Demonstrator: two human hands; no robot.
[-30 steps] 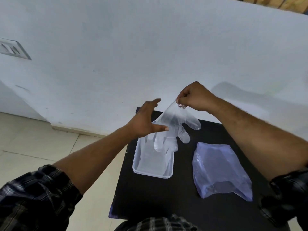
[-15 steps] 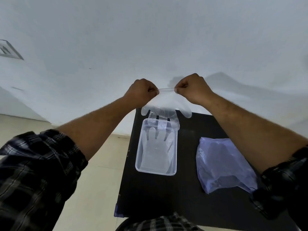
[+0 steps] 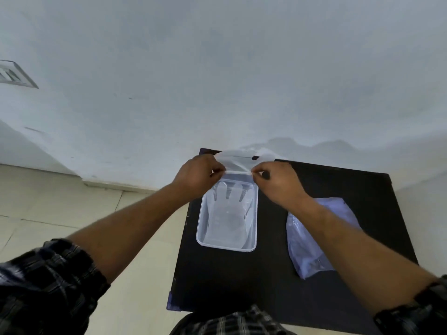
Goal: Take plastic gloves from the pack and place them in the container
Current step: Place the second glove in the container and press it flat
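Purple plastic pack [image 3: 316, 238] lies nearest, right of the clear container [image 3: 227, 247], above whose far end the left hand [image 3: 196, 176] and right hand [image 3: 278, 182] each pinch the glove [image 3: 238, 163], apparently stretching it flat before lowering it in.

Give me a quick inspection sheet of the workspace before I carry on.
Surface: black table, against a white wall.
Job's things: clear container with a glove inside; second glove held over its far end; pack lying right of it.
Clutter: nothing seen.
Grip: left hand and right hand each pinch the held glove's edge.
Cables: nothing seen.
Surroundings: tiled floor, wall switch plate.
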